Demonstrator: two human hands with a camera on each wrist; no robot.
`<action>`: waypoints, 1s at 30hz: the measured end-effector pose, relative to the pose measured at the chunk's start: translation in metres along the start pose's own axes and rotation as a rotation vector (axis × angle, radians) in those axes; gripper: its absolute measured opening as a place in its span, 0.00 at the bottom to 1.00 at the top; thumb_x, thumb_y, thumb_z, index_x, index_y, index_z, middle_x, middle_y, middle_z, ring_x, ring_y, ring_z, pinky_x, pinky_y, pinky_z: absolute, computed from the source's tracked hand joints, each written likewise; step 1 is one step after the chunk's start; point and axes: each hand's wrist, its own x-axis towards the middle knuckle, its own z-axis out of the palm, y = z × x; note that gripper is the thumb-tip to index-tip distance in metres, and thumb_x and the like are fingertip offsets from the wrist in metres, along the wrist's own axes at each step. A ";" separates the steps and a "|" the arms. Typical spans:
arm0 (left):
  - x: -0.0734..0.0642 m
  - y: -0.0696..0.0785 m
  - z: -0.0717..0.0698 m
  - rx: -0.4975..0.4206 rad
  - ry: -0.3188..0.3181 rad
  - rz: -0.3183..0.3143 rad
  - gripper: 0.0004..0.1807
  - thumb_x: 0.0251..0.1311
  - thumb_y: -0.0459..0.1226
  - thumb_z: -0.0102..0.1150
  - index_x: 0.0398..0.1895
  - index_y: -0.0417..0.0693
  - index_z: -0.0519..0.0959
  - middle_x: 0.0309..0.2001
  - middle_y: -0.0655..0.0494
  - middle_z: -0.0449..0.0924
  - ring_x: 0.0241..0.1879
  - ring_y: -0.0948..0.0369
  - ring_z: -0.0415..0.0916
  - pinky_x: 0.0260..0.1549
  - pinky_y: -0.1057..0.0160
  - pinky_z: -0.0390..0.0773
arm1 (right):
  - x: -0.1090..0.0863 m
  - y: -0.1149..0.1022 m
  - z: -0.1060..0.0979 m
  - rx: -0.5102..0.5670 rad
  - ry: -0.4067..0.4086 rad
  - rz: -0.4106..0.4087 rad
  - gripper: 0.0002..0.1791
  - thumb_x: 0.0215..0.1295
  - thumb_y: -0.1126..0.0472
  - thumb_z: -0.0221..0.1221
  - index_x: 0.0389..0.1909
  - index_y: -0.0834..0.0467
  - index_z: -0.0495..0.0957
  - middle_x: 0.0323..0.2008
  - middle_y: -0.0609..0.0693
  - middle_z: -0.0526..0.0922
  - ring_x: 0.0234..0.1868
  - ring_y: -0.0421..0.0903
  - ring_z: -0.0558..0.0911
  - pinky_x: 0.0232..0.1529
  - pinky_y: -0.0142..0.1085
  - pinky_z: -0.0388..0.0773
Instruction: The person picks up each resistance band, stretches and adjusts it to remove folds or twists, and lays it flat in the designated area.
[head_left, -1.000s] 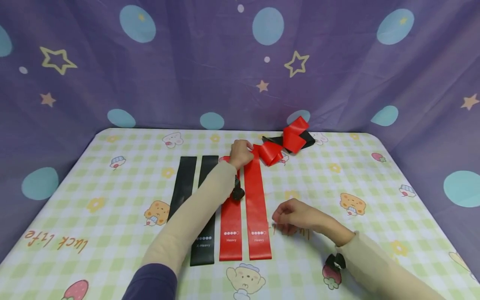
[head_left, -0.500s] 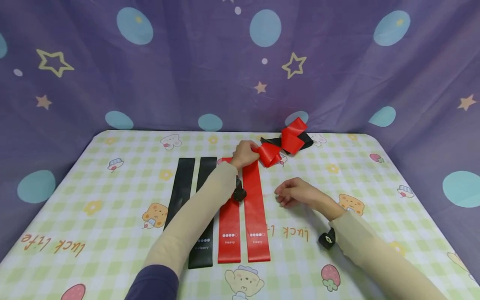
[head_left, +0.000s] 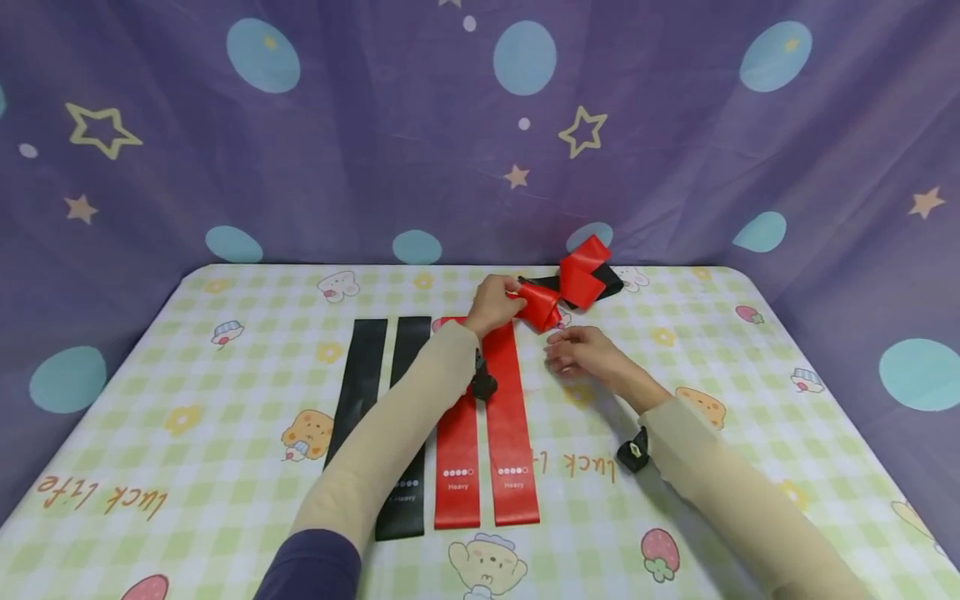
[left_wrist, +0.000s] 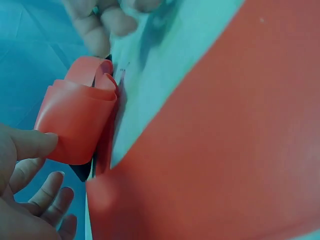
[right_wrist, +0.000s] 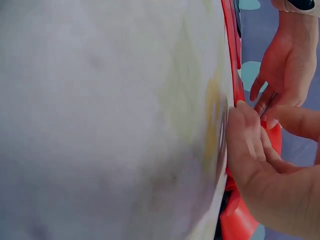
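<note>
My left hand (head_left: pixel 497 303) pinches the left end of a folded red resistance band (head_left: pixel 540 308) at the back of the table. In the left wrist view, the thumb lies on the curled red band (left_wrist: pixel 77 120); the fingers below it are partly spread. My right hand (head_left: pixel 596 357), fingers loosely bent, is just in front of that band and grips nothing. Beneath the left arm lie two flat red bands marked "Heavy", a left one (head_left: pixel 457 450) and a right one (head_left: pixel 508 417). Two flat black bands, an outer (head_left: pixel 362 367) and an inner (head_left: pixel 411 342), lie left of them, partly covered.
Another crumpled red band (head_left: pixel 581 275) lies over a black band (head_left: pixel 611 282) at the table's back edge. A checked cloth (head_left: pixel 247 400) with printed pictures covers the table. Behind it hangs a purple curtain (head_left: pixel 420 150).
My left hand has moved slightly right, from the right flat band's far end to the folded red band. My right hand has moved away from me, towards that folded band.
</note>
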 end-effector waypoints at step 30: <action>0.002 0.027 0.000 -0.291 -0.067 0.053 0.13 0.64 0.37 0.55 0.44 0.36 0.80 0.40 0.48 0.81 0.42 0.50 0.76 0.47 0.58 0.78 | 0.023 -0.021 0.011 0.254 0.478 -0.168 0.04 0.64 0.63 0.59 0.34 0.58 0.74 0.24 0.37 0.76 0.31 0.39 0.76 0.40 0.32 0.75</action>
